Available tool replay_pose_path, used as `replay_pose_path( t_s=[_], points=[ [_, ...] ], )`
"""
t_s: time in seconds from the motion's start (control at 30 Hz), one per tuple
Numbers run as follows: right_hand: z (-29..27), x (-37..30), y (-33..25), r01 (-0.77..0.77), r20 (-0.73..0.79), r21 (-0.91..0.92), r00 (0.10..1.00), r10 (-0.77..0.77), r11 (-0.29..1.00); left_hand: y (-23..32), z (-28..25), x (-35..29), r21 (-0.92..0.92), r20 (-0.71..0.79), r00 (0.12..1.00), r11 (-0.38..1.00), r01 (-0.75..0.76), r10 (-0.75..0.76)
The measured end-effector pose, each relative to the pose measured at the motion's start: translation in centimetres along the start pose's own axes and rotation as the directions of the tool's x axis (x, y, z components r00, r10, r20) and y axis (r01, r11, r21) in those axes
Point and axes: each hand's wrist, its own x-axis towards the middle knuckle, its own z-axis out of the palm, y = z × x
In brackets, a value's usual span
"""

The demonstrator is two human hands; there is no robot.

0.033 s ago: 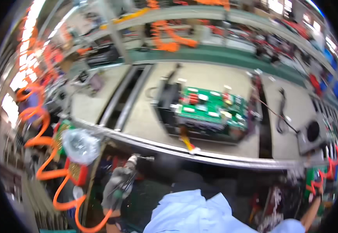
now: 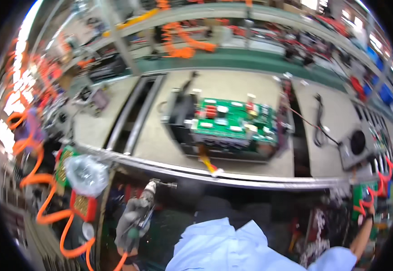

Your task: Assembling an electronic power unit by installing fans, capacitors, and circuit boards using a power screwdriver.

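Note:
My left hand [image 2: 131,221], in a grey glove, is closed round a pneumatic screwdriver [image 2: 148,192] below the front edge of the workbench. The tool's metal bit points to the right, and an orange coiled hose [image 2: 47,219] runs to its lower end. At the far right, my right hand [image 2: 369,211] reaches out beside a green bin [image 2: 358,198] and a red coiled hose [image 2: 381,184]; its fingers are too small and blurred to make out. On the bench stands a dark unit topped by a green circuit board [image 2: 225,118], apart from both hands.
A red bin [image 2: 88,208] of small brass-coloured parts and a clear plastic bag [image 2: 88,175] sit left of my left hand. A grey box with a round black fan [image 2: 357,143] stands at the bench's right. Yellow and red wires [image 2: 208,165] hang over the front rail [image 2: 246,182].
The whole view has shifted slightly, so the bench and unit appear farther left. My left hand still holds the screwdriver, and my right arm stays stretched out to the right.

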Motion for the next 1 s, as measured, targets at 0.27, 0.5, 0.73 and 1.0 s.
replay_pose_path(
  t_s=[0.27, 0.5, 0.73, 1.0],
  points=[
    [-8.5, 3.5, 7.5, -0.107, 0.085, -0.039, 0.99, 0.11, 0.994, -6.1, 4.9, 5.1, 0.351, 0.141, 0.915, 0.883, 0.312, -0.379],
    [-8.8, 2.0, 10.0, -0.075, -0.097, -0.567, 0.995, 0.023, 0.82, -12.7, 5.6, 11.4, 0.51, 0.227, 0.9, 0.833, 0.216, -0.373],
    [-8.2, 0.9, 10.1, -0.103, -0.215, -0.746, 0.972, -0.091, 0.657, -14.0, 6.0, 11.8, 0.835, 0.178, 0.943, 0.551, 0.006, -0.281],
    [-7.0, -0.9, 0.8, 0.168, -0.453, -0.646, 0.701, -0.551, 0.745, -14.2, 9.5, 14.3, 0.974, -0.027, 0.956, -0.221, -0.039, -0.291]
  ],
)
